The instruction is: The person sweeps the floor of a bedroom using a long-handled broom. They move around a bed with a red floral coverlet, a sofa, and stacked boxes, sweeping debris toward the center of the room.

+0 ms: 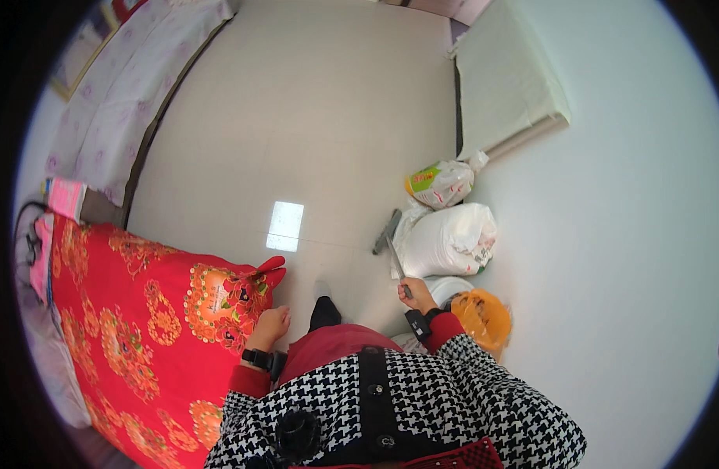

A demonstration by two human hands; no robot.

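My right hand (418, 295) grips the handle of a grey long-handled floor tool (397, 261), a broom or a mop. Its narrow grey head (387, 232) is near the floor, beside a white sack (447, 241). My left hand (271, 325) is curled closed beside the red floral bed cover (131, 316), with nothing visible in it. A knotted red corner (271, 269) of cloth sticks out just beyond that hand. Black devices are strapped to both wrists.
Along the right wall stand a tied plastic bag (444, 183), a white bucket (447, 287) and an orange bag (482, 319). Farther off is a cloth-covered piece of furniture (506, 82). A long covered seat (125, 99) lines the left. Window light reflects on the tiled floor (312, 117).
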